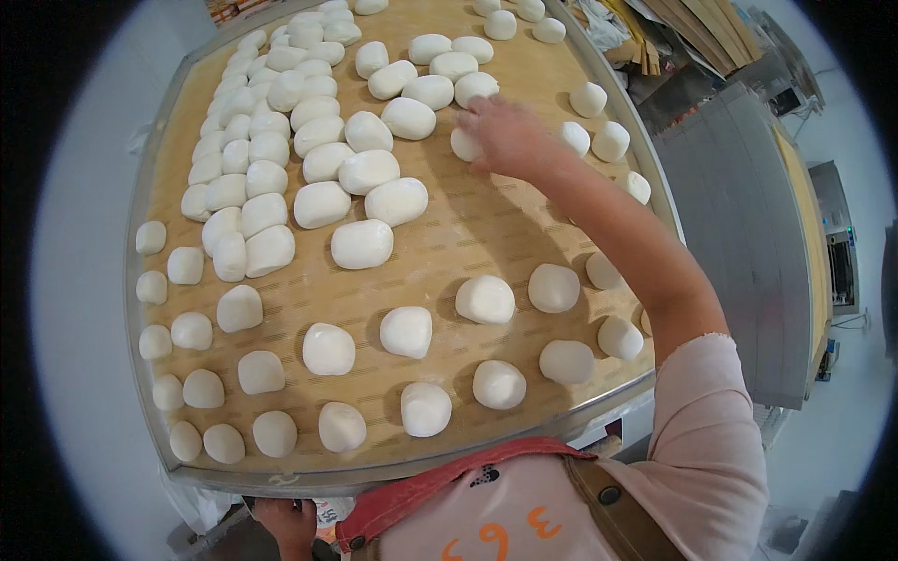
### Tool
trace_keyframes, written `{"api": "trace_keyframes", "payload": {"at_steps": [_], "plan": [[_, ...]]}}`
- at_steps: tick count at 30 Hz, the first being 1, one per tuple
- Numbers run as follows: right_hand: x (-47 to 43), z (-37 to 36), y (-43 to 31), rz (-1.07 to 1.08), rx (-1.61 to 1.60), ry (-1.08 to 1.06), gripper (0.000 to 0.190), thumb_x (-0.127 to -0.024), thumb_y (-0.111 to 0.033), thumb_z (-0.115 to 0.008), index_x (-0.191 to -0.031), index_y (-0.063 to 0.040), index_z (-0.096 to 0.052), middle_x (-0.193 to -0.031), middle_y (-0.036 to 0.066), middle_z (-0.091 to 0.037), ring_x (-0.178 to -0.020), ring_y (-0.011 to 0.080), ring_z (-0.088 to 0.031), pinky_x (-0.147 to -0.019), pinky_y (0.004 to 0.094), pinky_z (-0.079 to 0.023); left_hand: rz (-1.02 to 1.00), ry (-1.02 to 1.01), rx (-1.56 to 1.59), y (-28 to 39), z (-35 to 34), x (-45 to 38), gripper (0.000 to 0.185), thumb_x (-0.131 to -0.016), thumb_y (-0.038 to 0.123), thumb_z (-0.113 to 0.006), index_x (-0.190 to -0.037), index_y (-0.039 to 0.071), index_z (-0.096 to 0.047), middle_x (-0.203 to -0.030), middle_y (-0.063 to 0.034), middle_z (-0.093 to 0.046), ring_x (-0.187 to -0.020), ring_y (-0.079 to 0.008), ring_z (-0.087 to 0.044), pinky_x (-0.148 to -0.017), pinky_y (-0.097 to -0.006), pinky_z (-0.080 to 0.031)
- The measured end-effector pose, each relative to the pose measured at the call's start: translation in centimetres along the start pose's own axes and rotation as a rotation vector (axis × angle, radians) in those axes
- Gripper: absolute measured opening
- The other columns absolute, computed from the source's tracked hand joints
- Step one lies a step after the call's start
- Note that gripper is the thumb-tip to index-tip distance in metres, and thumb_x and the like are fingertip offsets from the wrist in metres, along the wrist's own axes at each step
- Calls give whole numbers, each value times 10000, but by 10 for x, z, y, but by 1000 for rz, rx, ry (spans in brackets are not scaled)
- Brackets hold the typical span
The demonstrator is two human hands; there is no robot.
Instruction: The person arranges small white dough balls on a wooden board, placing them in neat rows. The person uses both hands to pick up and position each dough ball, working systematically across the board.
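Observation:
My right hand (501, 137) reaches over a wide tray lined with brown paper (463, 224). Blurred a little, it spans a white dough piece (463, 145), thumb on the near side and fingers on the far side. Just beyond the fingers is another dough piece (476, 89), in a loose group of smooth oval pieces. Below the tray's front rim (280, 484), at the bottom left, my left hand (286, 520) shows only in part. Its fingers lie against something dark under the rim, so its grip cannot be made out.
Oval dough pieces (266, 147) are packed tightly along the left. Rounder pieces (484, 299) stand spaced apart in rows at the front and up the right side. A grey metal cabinet (736, 245) stands right of the tray, with flattened cardboard (708, 31) behind it.

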State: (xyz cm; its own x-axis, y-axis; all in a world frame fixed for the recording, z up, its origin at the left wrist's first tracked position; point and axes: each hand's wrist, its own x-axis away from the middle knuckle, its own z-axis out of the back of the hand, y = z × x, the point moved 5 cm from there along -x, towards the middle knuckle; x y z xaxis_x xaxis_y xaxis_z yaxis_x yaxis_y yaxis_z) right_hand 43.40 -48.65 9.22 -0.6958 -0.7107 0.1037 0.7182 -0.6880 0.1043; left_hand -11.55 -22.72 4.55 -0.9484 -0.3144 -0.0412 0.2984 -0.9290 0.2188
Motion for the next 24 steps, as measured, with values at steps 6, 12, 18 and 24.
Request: {"api": "trace_keyframes", "payload": {"at_steps": [6, 12, 18, 24], "plan": [[-11, -3, 57, -124, -558, -131, 680, -779, -319, -816, -1344, -42, -557, -1259, 162, -638, -1151, 324, -625, -949, 401, -513, 23, -36, -20, -8, -4, 4, 267, -713, 208, -695, -927, 47, -704, -730, -142, -625, -763, -430, -613, -729, -531, -463], [-24, -29, 163, -360, -469, 162, 675, -785, -300, -807, -1358, -69, -536, -1147, 204, -674, -1060, 320, -662, -920, 392, -526, -13, -43, 19, -10, -4, 5, 339, -671, 177, -692, -976, 31, -715, -838, -198, -676, -825, -456, -634, -789, -549, -497], [-23, -17, 151, -314, -347, -109, 645, -784, -269, -804, -1326, -75, -513, -1166, 223, -670, -1081, 382, -647, -931, 475, -516, -49, 8, 22, -15, -7, 7, 274, -650, 166, -664, -888, 34, -702, -770, -179, -653, -758, -445, -631, -750, -528, -508], [-33, -40, 180, -335, -151, 21, 658, -806, -252, -794, -1353, -68, -479, -1171, 238, -667, -1095, 411, -639, -923, 495, -512, 61, -236, 38, -34, -18, 18, 359, -752, 263, -681, -1017, 24, -721, -985, -208, -715, -934, -472, -648, -834, -561, -496]]}}
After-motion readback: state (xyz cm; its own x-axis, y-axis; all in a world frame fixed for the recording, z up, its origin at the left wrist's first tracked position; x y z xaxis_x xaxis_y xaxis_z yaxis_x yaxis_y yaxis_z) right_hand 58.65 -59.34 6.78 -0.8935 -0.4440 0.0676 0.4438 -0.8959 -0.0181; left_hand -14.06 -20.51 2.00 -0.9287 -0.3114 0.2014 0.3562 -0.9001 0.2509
